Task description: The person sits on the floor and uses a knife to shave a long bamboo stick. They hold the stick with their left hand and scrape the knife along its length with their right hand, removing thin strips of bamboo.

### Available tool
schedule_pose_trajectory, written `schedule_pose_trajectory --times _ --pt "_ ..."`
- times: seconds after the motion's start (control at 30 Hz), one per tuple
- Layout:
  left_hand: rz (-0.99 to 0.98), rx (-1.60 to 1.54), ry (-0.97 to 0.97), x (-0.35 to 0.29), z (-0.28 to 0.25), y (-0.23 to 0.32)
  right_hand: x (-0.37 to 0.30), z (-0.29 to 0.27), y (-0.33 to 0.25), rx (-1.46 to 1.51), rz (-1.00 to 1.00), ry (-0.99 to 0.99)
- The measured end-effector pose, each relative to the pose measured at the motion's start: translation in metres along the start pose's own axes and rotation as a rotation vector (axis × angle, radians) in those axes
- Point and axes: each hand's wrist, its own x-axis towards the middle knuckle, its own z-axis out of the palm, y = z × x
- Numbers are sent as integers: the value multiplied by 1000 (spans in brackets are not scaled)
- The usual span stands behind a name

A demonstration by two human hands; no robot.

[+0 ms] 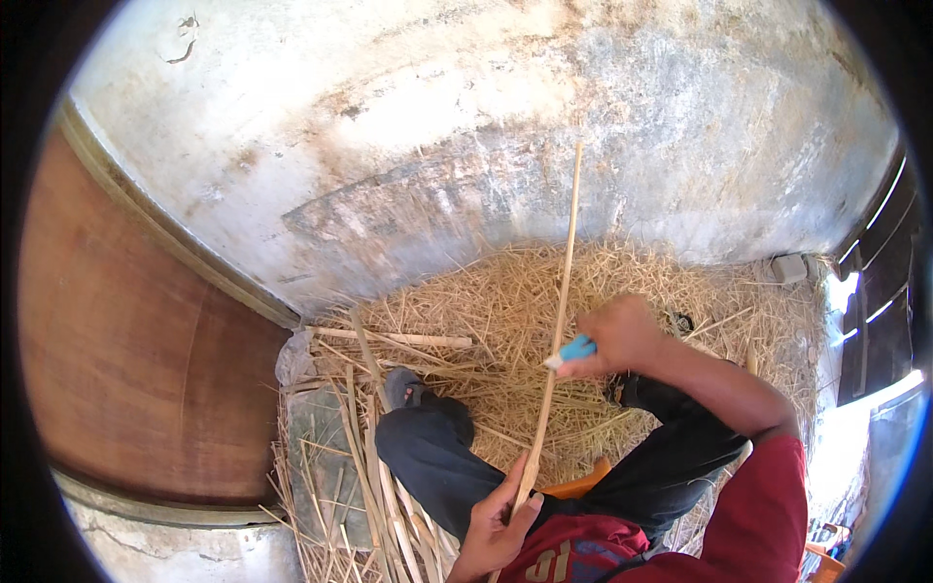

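Note:
A long, thin pale strip of bamboo or wood rises from my lap, leaning slightly right toward the wall. Its lower end is gripped by my left hand, thumb and fingers closed round it. Partway up, my right hand is closed on a small blue tool with a pale end. That pale end meets the strip; its blade, if any, is too small to make out. The strip's lowest part runs behind my left hand.
Shavings cover the floor up to the stained wall. Long cut strips lie beside my left leg, over a grey slab. A brown panel stands at the left. Part of something orange shows between my legs.

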Motion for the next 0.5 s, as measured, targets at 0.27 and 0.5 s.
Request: schedule_pose_trajectory --times 0.27,0.5 --pt "-33 78 -90 -17 5 -5 30 1 112 74 734 -15" --pt "73 123 73 5 -1 -5 4 2 -7 35 29 -122"
